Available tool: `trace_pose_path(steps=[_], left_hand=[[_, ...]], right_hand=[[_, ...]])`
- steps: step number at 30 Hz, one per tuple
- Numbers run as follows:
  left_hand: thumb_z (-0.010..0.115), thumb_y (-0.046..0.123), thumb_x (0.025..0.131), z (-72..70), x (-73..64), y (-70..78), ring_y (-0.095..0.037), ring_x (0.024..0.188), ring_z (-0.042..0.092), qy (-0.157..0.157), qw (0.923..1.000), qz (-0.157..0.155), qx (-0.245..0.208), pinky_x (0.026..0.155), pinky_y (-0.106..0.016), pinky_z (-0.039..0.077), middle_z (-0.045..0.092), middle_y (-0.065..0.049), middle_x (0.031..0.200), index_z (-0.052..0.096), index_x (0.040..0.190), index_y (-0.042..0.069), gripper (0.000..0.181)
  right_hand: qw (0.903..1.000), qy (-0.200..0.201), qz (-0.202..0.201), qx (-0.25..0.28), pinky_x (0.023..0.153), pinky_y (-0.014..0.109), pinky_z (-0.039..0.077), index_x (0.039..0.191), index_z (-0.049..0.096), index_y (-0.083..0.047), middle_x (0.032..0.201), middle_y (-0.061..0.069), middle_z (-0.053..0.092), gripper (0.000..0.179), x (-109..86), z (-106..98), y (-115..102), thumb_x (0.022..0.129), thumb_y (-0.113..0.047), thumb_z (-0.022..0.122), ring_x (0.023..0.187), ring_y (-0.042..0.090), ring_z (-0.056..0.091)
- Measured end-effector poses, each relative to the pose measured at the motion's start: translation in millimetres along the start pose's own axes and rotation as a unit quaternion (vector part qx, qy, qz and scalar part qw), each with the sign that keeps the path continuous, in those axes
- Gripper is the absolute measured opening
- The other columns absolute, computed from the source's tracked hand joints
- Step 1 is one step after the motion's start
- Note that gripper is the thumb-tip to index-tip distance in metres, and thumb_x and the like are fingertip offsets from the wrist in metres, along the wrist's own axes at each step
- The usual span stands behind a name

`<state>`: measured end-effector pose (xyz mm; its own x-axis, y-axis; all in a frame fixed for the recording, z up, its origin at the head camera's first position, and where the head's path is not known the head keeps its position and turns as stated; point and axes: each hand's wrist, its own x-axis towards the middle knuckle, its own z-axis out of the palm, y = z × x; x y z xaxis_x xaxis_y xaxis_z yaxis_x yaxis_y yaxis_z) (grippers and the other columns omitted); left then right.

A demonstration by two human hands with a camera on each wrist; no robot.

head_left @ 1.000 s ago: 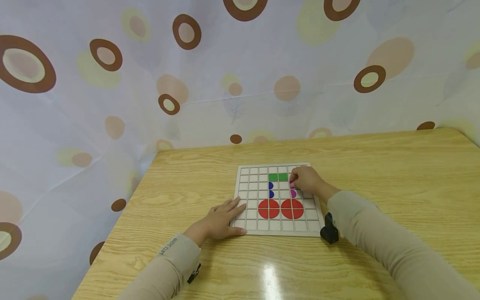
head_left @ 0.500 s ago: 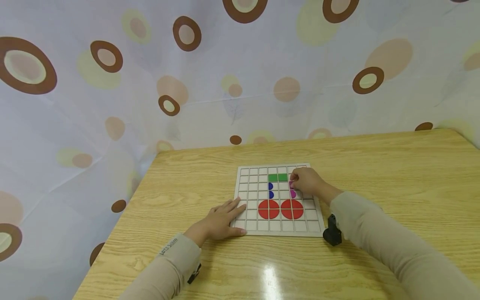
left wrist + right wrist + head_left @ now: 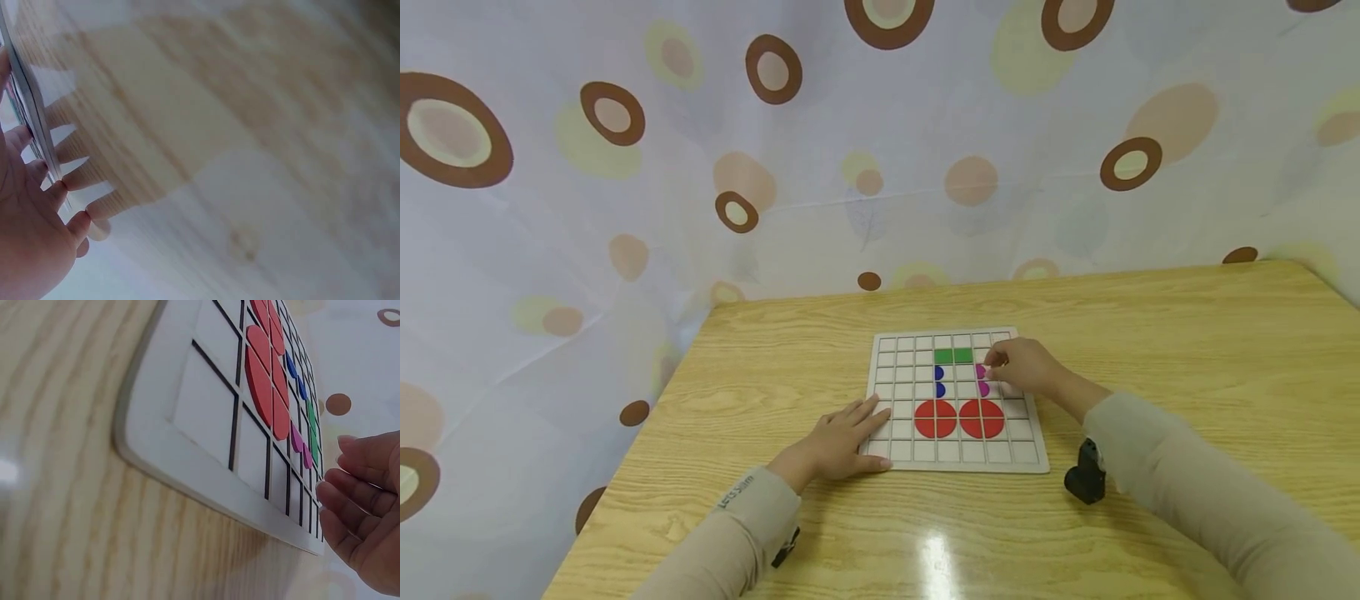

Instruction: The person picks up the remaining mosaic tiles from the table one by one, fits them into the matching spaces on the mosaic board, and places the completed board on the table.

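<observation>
A white gridded board [image 3: 950, 451] lies on the table. My left hand [image 3: 838, 442] rests along its left edge, fingers spread; the left wrist view shows fingertips at the board's side. Over the right part of the board is my right hand [image 3: 1026, 367], fingers loosely bent beside the upper magenta half-circle tile [image 3: 981, 372]. In the right wrist view this hand [image 3: 369, 503] holds nothing and both magenta tiles [image 3: 297, 437] sit in the grid. A second magenta half-circle [image 3: 984, 389] lies just below the first.
Two blue half-circle tiles [image 3: 939, 390], two green square tiles [image 3: 943, 357] and two red circles [image 3: 925, 410] made of quarter pieces sit on the grid. A patterned cloth [image 3: 820, 150] hangs behind the wooden table [image 3: 1150, 333].
My right hand has drawn slightly right and back from the upper magenta tile, which now shows more fully in the grid. My left hand stays at the board's edge.
</observation>
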<state>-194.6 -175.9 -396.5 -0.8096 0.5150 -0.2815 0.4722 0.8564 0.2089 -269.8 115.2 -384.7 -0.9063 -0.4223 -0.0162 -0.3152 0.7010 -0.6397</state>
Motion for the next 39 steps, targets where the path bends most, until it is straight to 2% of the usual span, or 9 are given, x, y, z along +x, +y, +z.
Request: trace_pose_path(steps=[5,13,21,30,39], left_hand=[[0.044,0.056,0.081,-0.4,0.1,0.7,-0.026,0.129,0.011,0.004,1.0,0.006,-0.007,0.096,-0.049,0.019,0.011,-0.006,0.143,0.021,0.139,0.019,0.072],[0.048,0.055,0.079,-4.2,1.5,0.9,-0.025,0.129,0.011,0.004,0.9999,-0.004,-0.009,0.095,-0.049,0.018,0.012,-0.005,0.143,0.023,0.138,0.019,0.073],[0.046,0.057,0.079,-0.8,2.2,0.6,-0.026,0.128,0.012,0.008,0.9999,-0.005,0.001,0.094,-0.049,0.02,0.013,-0.004,0.143,0.024,0.138,0.02,0.073],[0.047,0.056,0.079,0.9,2.1,1.6,-0.026,0.128,0.013,0.013,0.9999,0.002,-0.008,0.093,-0.052,0.02,0.015,-0.006,0.143,0.025,0.138,0.019,0.073],[0.047,0.056,0.079,0.6,1.1,1.5,-0.026,0.128,0.014,0.017,0.9998,0.008,0.003,0.092,-0.051,0.022,0.015,-0.006,0.143,0.025,0.138,0.019,0.072]], right_hand=[[1.0,-0.001,-0.005,-0.002,0.067,0.036,0.042,0.089,0.059,0.001,0.086,0.008,0.06,0.013,-11.2,-3,1,0.081,-0.009,0.058,0.08,0.023,0.052],[0.9999,-0.01,0.0,0.013,0.068,0.034,0.043,0.091,0.061,-0.001,0.086,0.006,0.06,0.015,-27.3,-12,-3,0.082,-0.012,0.059,0.081,0.022,0.052],[0.9993,-0.019,-0.025,0.022,0.07,0.036,0.042,0.092,0.061,-0.002,0.085,0.001,0.059,0.018,-44.8,-14,-1,0.081,-0.016,0.06,0.081,0.02,0.052],[0.9991,-0.017,-0.01,0.036,0.069,0.034,0.042,0.091,0.061,-0.003,0.084,-0.001,0.059,0.016,-67.4,-18,2,0.081,-0.015,0.06,0.081,0.017,0.052],[0.9995,-0.011,-0.004,0.031,0.065,0.032,0.042,0.095,0.059,0.0,0.085,0.001,0.059,0.024,-84.6,-25,5,0.081,-0.019,0.061,0.078,0.017,0.053]])
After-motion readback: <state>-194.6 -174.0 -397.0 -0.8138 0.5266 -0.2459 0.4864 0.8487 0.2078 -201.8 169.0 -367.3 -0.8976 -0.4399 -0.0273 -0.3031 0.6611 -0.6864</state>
